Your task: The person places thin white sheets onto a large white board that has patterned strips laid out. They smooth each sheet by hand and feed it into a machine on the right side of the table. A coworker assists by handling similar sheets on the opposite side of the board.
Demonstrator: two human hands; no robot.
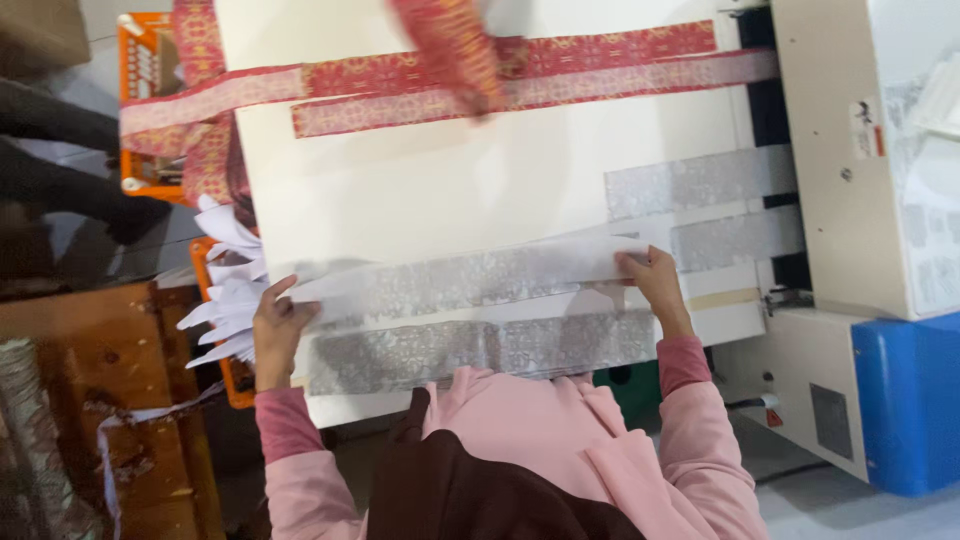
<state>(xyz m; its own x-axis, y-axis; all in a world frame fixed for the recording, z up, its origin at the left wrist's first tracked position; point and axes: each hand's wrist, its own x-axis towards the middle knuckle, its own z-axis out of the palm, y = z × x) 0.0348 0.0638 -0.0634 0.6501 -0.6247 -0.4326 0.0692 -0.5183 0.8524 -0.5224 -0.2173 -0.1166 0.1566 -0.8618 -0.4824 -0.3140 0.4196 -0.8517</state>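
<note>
While a dark wooden cabinet point(110, 400) fills the lower left corner, an orange plastic crate point(145, 100) sits above it at the upper left, draped with red patterned cloth. Just right of the cabinet a heap of white paper strips point(225, 290) fans out at the edge of the wide white table point(450, 190). Beside that heap the left hand point(275, 330), in a pink sleeve, has its grip closed on the left end of a long grey-and-white patterned fabric strip point(460, 280), thumb on top and fingers curled under. This strip runs across the table in front of the person, lifted slightly off the surface, and a second similar grey strip point(480, 350) lies flat just below it, nearer the body. Across the top of the table stretch 2 red patterned fabric bands point(580, 70), with a blurred red piece point(450, 50) crossing over them. Farther right, the right hand point(655, 280) pinches the other end of the held strip, grip clenched on it. Beyond it, 2 short grey strips point(700, 185) reach toward a beige machine point(830, 150) at the table's right edge, with a blue box point(905, 400) below it.
</note>
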